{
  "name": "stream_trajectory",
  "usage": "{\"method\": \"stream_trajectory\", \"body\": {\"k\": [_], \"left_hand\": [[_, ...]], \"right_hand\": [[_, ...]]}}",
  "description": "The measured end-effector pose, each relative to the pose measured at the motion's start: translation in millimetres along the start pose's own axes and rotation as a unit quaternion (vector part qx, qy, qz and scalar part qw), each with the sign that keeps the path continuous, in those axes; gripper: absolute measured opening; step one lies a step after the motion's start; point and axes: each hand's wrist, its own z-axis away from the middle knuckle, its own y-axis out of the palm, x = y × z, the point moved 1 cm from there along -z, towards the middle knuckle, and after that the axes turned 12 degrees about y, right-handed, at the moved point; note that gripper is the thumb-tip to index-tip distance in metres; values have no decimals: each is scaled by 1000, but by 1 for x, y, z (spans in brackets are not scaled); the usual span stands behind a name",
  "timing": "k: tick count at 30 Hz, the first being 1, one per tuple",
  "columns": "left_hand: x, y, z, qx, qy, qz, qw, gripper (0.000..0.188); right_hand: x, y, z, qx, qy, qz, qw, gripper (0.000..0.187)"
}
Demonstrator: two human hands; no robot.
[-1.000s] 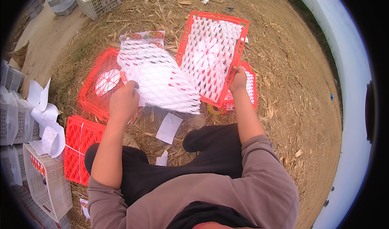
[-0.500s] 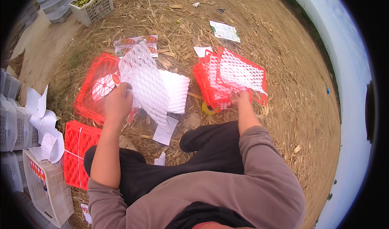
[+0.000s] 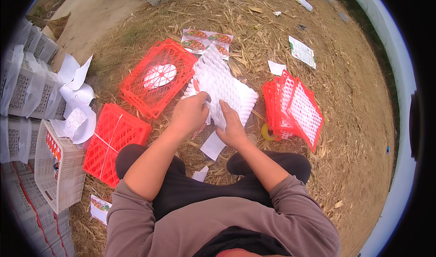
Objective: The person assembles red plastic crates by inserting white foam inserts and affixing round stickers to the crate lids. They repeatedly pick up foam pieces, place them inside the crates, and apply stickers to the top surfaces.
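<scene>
My left hand (image 3: 190,114) is closed on the near edge of a white foam net sheet (image 3: 211,68), which rises tilted from my fingers. A dark tip shows on one digit. Beside it, my right hand (image 3: 232,126) rests against the sheet's lower right part, fingers stretched and thumb apart. Under the held sheet lies a stack of white foam net (image 3: 243,100). To the right, red plastic mesh frames (image 3: 274,98) lie fanned out with white foam net sheets (image 3: 306,109) on them. A red crate (image 3: 136,82) at the left has a white oval card (image 3: 160,76) inside.
A tied stack of red mesh panels (image 3: 119,132) lies by my left knee. Pale plastic crates (image 3: 61,166) are piled at the left. Yellow tape (image 3: 268,132) lies near the frames. Printed label sheets (image 3: 206,41) and a white packet (image 3: 302,51) lie on straw-covered ground.
My right hand has left the red frames at the right and come over to the foam sheet beside my left hand. The view has shifted, so the scene sits differently in the picture.
</scene>
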Motion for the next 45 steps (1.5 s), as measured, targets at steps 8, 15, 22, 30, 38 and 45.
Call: {"method": "stream_trajectory", "body": {"k": [8,15,22,30,38,45], "left_hand": [[-4,-16,4,-26,-42,33,998,27],[-8,-27,27,89,-6,17,996,38],[-13,-8,48,213,35,30,976,31],[-20,-7,59,300,104,48,947,32],[-36,-11,86,343,205,95,912,16],[-39,-12,95,330,192,81,921,14]], "right_hand": [[-2,2,-35,-98,-163,110,975,82],[-89,32,-76,-75,-108,260,957,72],[-177,111,-74,50,52,338,938,73],[-162,127,-65,56,86,290,951,82],[-69,143,-108,91,-171,197,961,71],[-23,260,-182,130,-231,342,901,64]]}}
